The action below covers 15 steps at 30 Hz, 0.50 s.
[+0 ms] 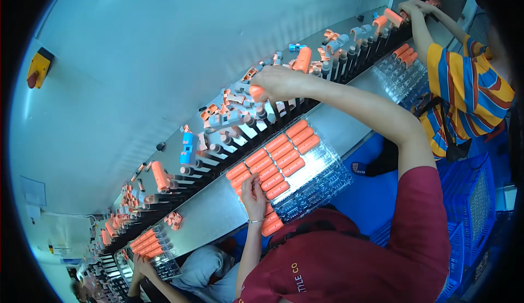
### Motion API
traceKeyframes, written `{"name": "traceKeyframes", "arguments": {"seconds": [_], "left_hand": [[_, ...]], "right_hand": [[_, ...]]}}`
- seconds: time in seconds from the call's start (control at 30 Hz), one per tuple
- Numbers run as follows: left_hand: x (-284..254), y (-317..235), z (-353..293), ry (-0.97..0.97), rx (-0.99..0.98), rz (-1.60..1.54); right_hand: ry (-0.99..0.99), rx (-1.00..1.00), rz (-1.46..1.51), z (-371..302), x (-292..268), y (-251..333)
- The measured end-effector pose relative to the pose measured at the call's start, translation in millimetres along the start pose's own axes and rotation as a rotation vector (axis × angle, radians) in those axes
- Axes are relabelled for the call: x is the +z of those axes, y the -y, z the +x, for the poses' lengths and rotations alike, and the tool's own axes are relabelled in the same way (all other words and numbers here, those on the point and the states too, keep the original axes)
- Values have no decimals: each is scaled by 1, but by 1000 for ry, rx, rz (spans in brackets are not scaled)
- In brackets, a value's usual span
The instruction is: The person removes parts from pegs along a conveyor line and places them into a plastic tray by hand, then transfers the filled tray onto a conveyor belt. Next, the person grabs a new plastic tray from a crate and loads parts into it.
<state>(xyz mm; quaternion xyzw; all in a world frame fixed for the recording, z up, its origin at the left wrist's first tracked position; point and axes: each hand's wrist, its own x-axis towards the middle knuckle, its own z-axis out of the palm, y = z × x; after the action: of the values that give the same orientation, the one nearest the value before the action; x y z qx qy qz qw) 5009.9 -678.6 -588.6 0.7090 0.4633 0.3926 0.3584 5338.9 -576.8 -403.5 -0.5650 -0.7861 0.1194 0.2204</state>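
My right hand (281, 82) reaches across the row of dark upright posts (273, 114), closed around an orange plastic shell (257, 92) whose rounded end shows below the fingers. My left hand (253, 198), with a thin bracelet at the wrist, is lowered onto a clear plastic tray (327, 164). Its bent fingers close over an orange piece in the tray, mostly hidden under them. Rows of rounded orange pieces (282, 151) lie in the tray's slots around that hand. Beyond my right hand, another orange shell (302, 60) sits on a post.
Loose orange and grey shells (224, 104) and a blue clamp piece (189, 148) lie along the posts. A co-worker in a striped shirt (464, 84) works at the far right. Another person's hands (143, 267) touch a tray at lower left. Blue crates (464, 210) stand at right.
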Motion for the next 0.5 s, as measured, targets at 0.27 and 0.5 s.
{"name": "traceKeyframes", "arguments": {"seconds": [0.27, 0.5], "left_hand": [[82, -39, 9, -10, 8, 58], [135, -52, 19, -16, -18, 81]], "right_hand": [[-358, -274, -1, -27, 24, -33], [-371, -300, 70, -26, 20, -34]]}}
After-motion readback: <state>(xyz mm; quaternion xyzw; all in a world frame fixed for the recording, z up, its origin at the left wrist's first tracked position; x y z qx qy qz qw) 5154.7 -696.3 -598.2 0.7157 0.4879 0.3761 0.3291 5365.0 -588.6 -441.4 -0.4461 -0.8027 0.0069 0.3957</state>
